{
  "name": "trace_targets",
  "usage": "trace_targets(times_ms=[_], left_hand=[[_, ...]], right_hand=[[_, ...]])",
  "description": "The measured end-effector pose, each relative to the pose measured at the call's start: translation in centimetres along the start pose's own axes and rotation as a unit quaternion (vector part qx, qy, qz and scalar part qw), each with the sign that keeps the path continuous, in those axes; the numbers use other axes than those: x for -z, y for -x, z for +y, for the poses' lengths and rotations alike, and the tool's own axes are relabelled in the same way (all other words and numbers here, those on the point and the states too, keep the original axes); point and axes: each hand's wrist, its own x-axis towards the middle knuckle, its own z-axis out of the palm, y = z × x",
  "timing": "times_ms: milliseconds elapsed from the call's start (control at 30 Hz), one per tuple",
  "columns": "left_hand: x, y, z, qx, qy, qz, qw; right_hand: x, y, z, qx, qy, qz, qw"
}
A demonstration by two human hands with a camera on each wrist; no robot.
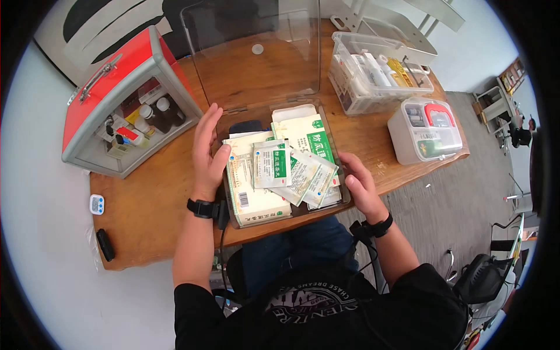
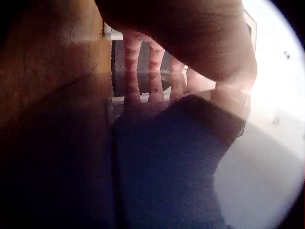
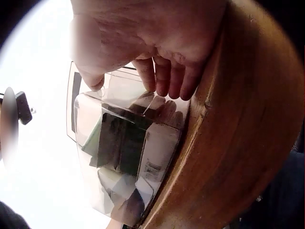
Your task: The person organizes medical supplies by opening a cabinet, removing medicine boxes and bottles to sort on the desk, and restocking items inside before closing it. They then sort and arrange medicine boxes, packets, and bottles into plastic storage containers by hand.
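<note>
A clear plastic box with its lid raised stands at the table's front edge. Inside lie cream and green medicine cartons, with several white and green sachets on top. My left hand rests along the box's left side, fingers extended; in the left wrist view the left hand is dim beside the shiny wall. My right hand touches the right side, fingers slightly bent; in the right wrist view the right hand has its fingertips on the clear wall.
A red and grey case holding bottles stands at the left. Behind on the right are an open clear bin with tubes and a white box with a red handle. A timer and a black object lie at the left edge.
</note>
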Motion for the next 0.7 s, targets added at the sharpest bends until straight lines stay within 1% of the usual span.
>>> trace_targets(times_ms=[100,133,167,233,267,300,367,400,433,500,533,567,600,633,667,700], left_hand=[[-0.1,0.5,-0.5,-0.015,0.056,0.009,0.998],[-0.3,0.7,-0.4,0.008,0.090,0.015,0.996],[-0.3,0.7,-0.2,0.009,0.095,0.018,0.995],[-0.2,0.7,0.0,0.020,0.146,0.025,0.989],[-0.1,0.7,-0.6,0.005,0.151,0.020,0.988],[0.0,0.9,-0.9,0.006,0.155,0.021,0.988],[0.0,1.0,-1.1,-0.011,0.132,0.044,0.990],[-0.1,0.9,-0.9,-0.008,0.147,0.061,0.987],[-0.1,0.8,-0.9,-0.009,0.149,0.059,0.987],[0.1,0.7,-1.1,0.017,0.201,0.086,0.976],[0.4,0.6,-1.2,0.028,0.217,0.072,0.973],[0.4,1.0,-1.2,0.028,0.217,0.075,0.973],[0.5,1.0,-0.7,0.056,0.204,0.054,0.976],[0.5,1.1,-0.3,0.085,0.188,0.032,0.978],[0.4,1.1,-0.2,0.086,0.172,0.014,0.981],[0.4,1.0,-0.3,0.086,0.172,0.015,0.981]], right_hand=[[0.0,-0.1,-0.1,-0.007,0.019,-0.005,1.000],[0.1,-0.2,0.0,-0.011,0.028,-0.007,1.000],[0.1,-0.2,0.0,-0.014,0.033,-0.008,0.999],[-0.1,0.0,0.1,-0.038,-0.003,0.009,0.999],[-0.1,0.1,0.1,-0.042,0.001,0.009,0.999],[-0.1,0.0,0.1,-0.047,0.010,0.011,0.999],[-0.2,-0.4,0.0,-0.050,0.020,0.013,0.998],[-0.6,-0.6,-0.1,-0.054,0.033,0.018,0.998],[-0.9,-0.7,-0.3,-0.057,0.046,0.023,0.997],[-1.4,-1.0,-1.6,-0.059,0.044,0.022,0.997],[-1.6,-1.1,-2.7,-0.098,0.071,0.034,0.992],[-1.9,-1.1,-3.5,-0.138,0.097,0.044,0.985],[-2.3,-1.2,-3.9,-0.062,0.133,0.070,0.987],[-3.1,-1.4,-5.5,-0.061,0.134,0.067,0.987],[-3.8,-1.5,-7.5,0.055,0.271,0.044,0.960],[-4.5,-1.6,-9.5,0.169,0.399,0.021,0.901]])
